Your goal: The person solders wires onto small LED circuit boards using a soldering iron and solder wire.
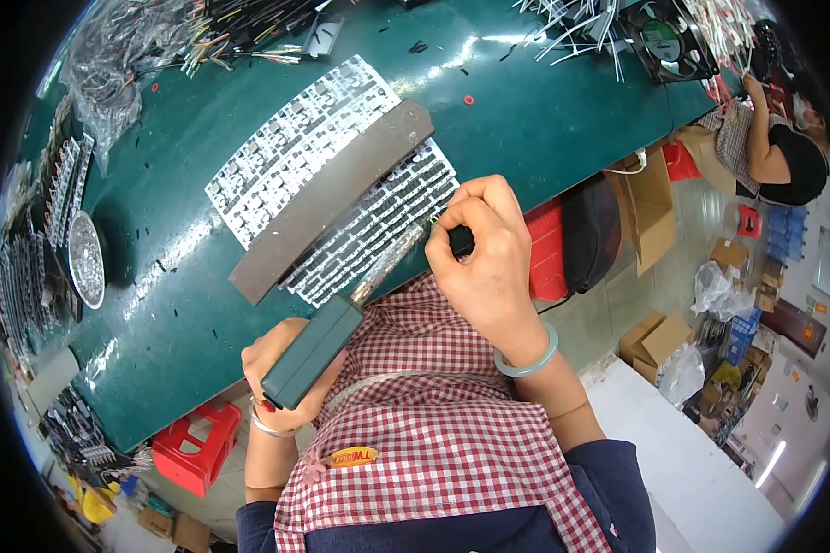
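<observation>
My left hand (281, 369) is wrapped round a soldering gun (315, 354), which has a green boxy body and a stained metal barrel pointing up and right. The barrel's tip reaches the fingertips of my right hand (484, 253), whose thumb and forefinger are pinched at the board's right corner. Something tiny, whitish and green, shows at the pinch, too small to name. Beneath lies a white circuit board panel (281, 152) with rows of small dark parts. A long brown bar (332, 198) lies slantwise across it, leaving rows showing on both sides.
Bundled wires (249, 28), a plastic bag (111, 64) and a black fan (666, 41) lie along the table's far side. An oval metal dish (86, 258) stands at left beside stacked boards. Red stools (196, 447) flank the table. Another person (779, 152) sits at far right.
</observation>
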